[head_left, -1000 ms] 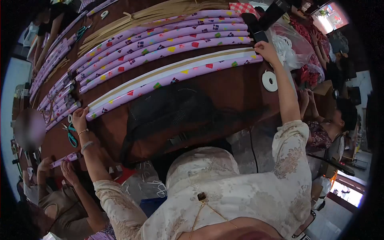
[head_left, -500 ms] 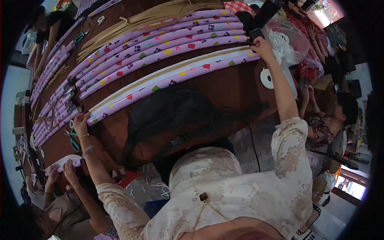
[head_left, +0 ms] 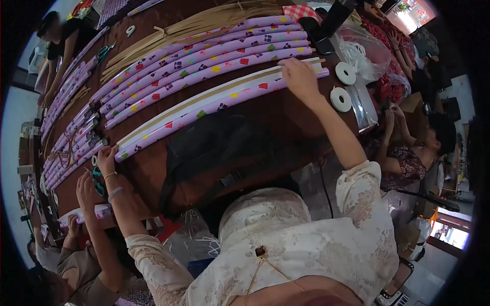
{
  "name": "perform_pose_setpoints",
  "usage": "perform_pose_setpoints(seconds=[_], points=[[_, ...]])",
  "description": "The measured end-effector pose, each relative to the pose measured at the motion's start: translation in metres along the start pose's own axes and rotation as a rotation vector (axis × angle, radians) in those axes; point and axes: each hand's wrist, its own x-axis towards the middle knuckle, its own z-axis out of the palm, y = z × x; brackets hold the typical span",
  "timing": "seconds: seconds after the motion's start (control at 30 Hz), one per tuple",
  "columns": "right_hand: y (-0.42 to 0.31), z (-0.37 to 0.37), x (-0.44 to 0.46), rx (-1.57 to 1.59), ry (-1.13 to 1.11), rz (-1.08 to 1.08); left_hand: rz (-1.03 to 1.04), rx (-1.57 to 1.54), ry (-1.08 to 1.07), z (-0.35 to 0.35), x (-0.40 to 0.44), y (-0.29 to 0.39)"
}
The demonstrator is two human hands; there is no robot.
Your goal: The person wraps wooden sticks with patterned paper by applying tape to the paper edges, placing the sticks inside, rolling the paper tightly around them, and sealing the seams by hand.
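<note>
A long purple patterned roll (head_left: 204,111) lies across the brown table, with a white edge and a tan strip (head_left: 224,90) along its far side. At its left end, my left hand (head_left: 106,159) has its fingers closed on the end of the tan strip. My right hand (head_left: 300,76) is over the white edge near the right end, fingers bent and pressed together; whatever is between them is hidden. Two white tape rolls (head_left: 345,73) lie to the right of that hand. Several more purple rolls (head_left: 204,69) lie beyond the long one.
A black mesh bag (head_left: 219,143) rests at the near table edge. Brown paper strips (head_left: 153,43) lie at the back. Teal-handled scissors (head_left: 97,182) are near a co-worker's raised hand (head_left: 86,191) at left. A black phone-like object (head_left: 321,43) and plastic bags are at back right.
My right hand has moved left from the roll's right end, inward along the white edge. My left hand stays at the left end. A co-worker's hand at left has risen toward the scissors.
</note>
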Motion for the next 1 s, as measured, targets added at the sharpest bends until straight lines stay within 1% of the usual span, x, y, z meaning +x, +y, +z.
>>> perform_pose_setpoints(seconds=[0.07, 0.1, 0.17, 0.2, 0.27, 0.33, 0.4, 0.43, 0.6, 0.67, 0.7, 0.8, 0.87, 0.9, 0.93, 1.0], points=[[-0.030, 0.015, -0.005, 0.267, -0.095, -0.106, 0.007, 0.002, -0.002, 0.001, 0.002, -0.003], [-0.041, 0.022, -0.009, 0.270, -0.092, -0.107, -0.002, -0.042, -0.007, 0.002, 0.002, -0.004], [-0.053, 0.036, -0.013, 0.301, -0.088, -0.244, -0.001, -0.101, -0.007, 0.003, 0.000, 0.001], [-0.054, 0.039, -0.013, 0.295, -0.111, -0.257, 0.000, -0.102, -0.002, 0.004, -0.002, 0.005], [-0.051, 0.037, -0.014, 0.278, -0.126, -0.239, -0.024, 0.002, 0.023, 0.005, -0.004, 0.010], [-0.046, 0.032, -0.014, 0.260, -0.146, -0.221, -0.010, -0.022, 0.015, 0.005, -0.006, 0.011], [-0.036, 0.029, -0.014, 0.199, -0.158, -0.137, -0.001, -0.005, 0.001, 0.006, -0.010, 0.018], [-0.030, 0.028, -0.014, 0.161, -0.161, -0.128, -0.009, 0.008, 0.005, 0.006, -0.012, 0.023], [0.006, 0.022, -0.015, 0.025, -0.096, -0.187, -0.007, 0.050, 0.016, 0.004, -0.008, 0.016], [0.024, 0.019, -0.015, -0.060, -0.094, -0.085, -0.017, 0.071, 0.015, 0.003, -0.009, 0.018], [0.034, 0.016, -0.015, -0.057, -0.094, -0.087, -0.013, 0.098, 0.019, 0.002, -0.009, 0.018], [0.077, 0.008, -0.012, -0.031, -0.148, 0.102, -0.017, 0.098, 0.026, 0.003, -0.008, 0.016], [0.108, 0.007, -0.015, -0.089, -0.080, 0.119, -0.022, 0.070, 0.029, 0.004, -0.007, 0.015], [0.119, 0.003, -0.013, -0.133, -0.094, 0.168, -0.022, 0.090, 0.035, 0.004, -0.006, 0.015], [0.128, 0.003, -0.012, -0.132, -0.094, 0.168, -0.022, 0.111, 0.041, 0.003, -0.007, 0.015], [0.138, 0.002, -0.012, -0.165, -0.074, 0.234, -0.017, 0.124, 0.041, 0.006, -0.017, 0.035]])
